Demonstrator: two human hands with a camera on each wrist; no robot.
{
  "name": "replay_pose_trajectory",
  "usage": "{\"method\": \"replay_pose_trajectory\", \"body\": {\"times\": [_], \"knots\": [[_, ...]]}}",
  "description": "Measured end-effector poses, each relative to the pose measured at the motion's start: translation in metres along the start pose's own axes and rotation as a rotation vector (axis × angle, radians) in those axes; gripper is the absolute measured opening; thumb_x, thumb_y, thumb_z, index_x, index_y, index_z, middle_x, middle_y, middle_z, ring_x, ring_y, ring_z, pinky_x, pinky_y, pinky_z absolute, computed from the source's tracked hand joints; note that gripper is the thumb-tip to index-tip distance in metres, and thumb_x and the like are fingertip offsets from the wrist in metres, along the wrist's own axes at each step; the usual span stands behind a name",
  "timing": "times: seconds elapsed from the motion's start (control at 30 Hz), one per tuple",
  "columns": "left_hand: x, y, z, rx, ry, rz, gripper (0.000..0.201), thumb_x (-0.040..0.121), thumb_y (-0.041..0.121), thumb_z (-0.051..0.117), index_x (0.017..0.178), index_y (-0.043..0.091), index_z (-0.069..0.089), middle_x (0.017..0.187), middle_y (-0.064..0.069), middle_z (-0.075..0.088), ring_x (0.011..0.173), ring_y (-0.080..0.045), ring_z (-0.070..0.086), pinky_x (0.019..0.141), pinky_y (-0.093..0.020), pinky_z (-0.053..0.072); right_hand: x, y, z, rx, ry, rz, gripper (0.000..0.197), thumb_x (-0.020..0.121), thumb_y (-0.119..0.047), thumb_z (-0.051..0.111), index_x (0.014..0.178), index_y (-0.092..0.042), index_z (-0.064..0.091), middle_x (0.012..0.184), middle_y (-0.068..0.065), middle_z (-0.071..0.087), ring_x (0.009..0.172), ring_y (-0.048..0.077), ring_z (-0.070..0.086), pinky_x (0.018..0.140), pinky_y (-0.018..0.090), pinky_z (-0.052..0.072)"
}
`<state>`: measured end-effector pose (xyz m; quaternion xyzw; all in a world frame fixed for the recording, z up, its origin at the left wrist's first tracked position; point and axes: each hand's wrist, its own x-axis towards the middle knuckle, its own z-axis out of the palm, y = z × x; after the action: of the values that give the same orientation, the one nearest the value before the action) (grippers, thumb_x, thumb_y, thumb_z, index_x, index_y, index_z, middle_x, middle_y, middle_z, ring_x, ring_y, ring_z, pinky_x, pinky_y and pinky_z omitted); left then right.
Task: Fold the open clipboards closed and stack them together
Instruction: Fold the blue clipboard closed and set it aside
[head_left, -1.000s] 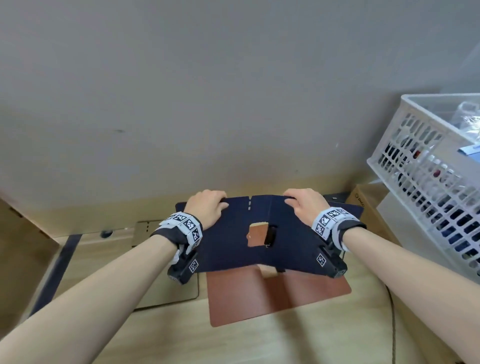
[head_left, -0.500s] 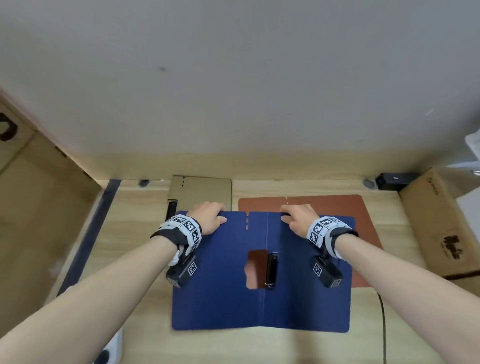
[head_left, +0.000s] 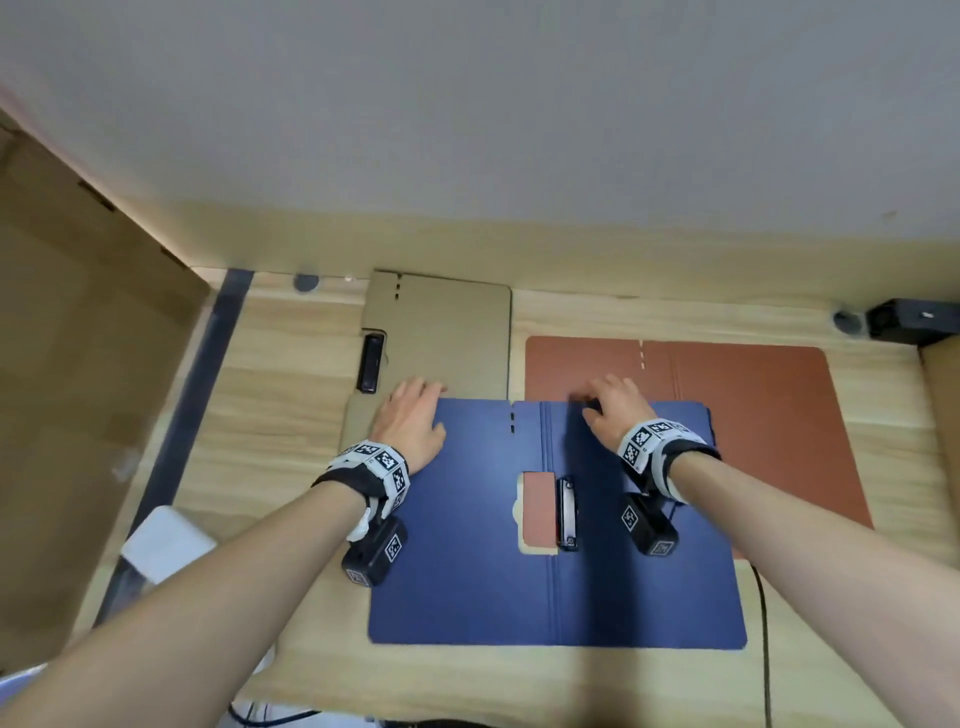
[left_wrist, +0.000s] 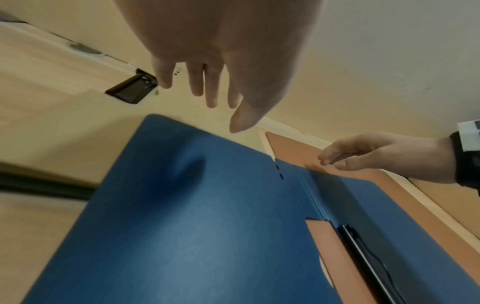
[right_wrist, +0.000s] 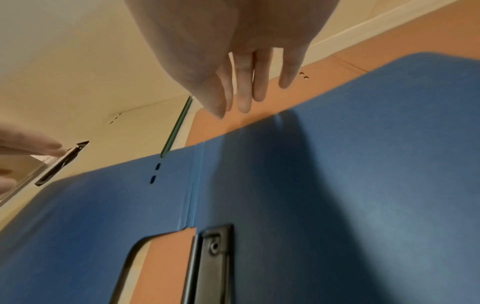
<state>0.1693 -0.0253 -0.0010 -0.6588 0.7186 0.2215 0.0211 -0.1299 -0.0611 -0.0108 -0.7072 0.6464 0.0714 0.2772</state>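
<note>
From the head camera, the blue clipboard (head_left: 467, 545) lies spread open and flat on the wooden table (head_left: 291, 374), nearest the person, its far edge overlapping both the tan clipboard (head_left: 447, 332), which looks already folded shut at the far left, and the open brown clipboard (head_left: 753, 415) at the far right; the brown one shows through the cut-out beside the blue one's black clip (head_left: 566, 514). The left hand (head_left: 410, 421) and right hand (head_left: 613, 410) sit over the blue board's far edge on either side of the spine, probably placed to steady it flat before one half is swung over. In the left wrist view, the left hand (left_wrist: 221, 61) hovers above the far left corner with fingers (left_wrist: 210, 86) straight and slightly apart, holding nothing; the right hand (left_wrist: 376, 156) shows loosely bent fingers just over the far edge. In the right wrist view, the right hand (right_wrist: 246, 61) hangs relaxed and extended, empty, its shadow falling on the blue panel beside the spine, so no fold has begun.
</note>
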Motion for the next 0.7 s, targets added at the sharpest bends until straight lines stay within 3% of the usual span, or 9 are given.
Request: {"method": "replay_pose_trajectory", "body": {"times": [0.13,0.27,0.43,0.7], "knots": [[-0.026,-0.016,0.007,-0.120,0.076,0.003,0.041,0.085,0.013,0.056,0.127,0.014,0.052,0.122,-0.004,0.051,0.119,-0.025,0.046,0.100,-0.036,0.042,-0.013,0.001,0.011,0.069,-0.012,-0.006,0.034,0.092,-0.018,0.050,0.126,-0.015,0.054,0.126,0.006,0.052,0.121,0.027,0.043,0.100,0.039,0.039],[-0.059,-0.026,0.017,-0.213,0.152,-0.089,0.040,0.085,0.007,0.057,0.124,0.013,0.055,0.124,-0.003,0.053,0.121,-0.022,0.047,0.102,-0.032,0.040,-0.040,0.009,0.026,0.081,-0.056,-0.023,0.038,0.094,-0.017,0.050,0.132,-0.017,0.051,0.131,0.004,0.049,0.126,0.026,0.042,0.101,0.038,0.040],[-0.090,-0.025,0.031,-0.218,0.103,-0.230,0.043,0.086,0.009,0.058,0.129,0.010,0.052,0.127,-0.006,0.050,0.123,-0.025,0.046,0.098,-0.034,0.042,-0.072,0.026,0.045,0.074,-0.076,-0.063,0.046,0.091,-0.014,0.050,0.137,-0.017,0.048,0.142,0.004,0.044,0.131,0.026,0.041,0.107,0.039,0.039],[-0.113,-0.017,0.060,-0.344,0.068,-0.447,0.055,0.085,0.008,0.060,0.137,0.006,0.044,0.141,-0.012,0.042,0.126,-0.030,0.048,0.104,-0.036,0.040,-0.115,0.043,0.080,0.019,-0.095,-0.126,0.056,0.089,-0.015,0.051,0.143,-0.019,0.042,0.158,0.000,0.024,0.142,0.024,0.027,0.110,0.040,0.037]]}}
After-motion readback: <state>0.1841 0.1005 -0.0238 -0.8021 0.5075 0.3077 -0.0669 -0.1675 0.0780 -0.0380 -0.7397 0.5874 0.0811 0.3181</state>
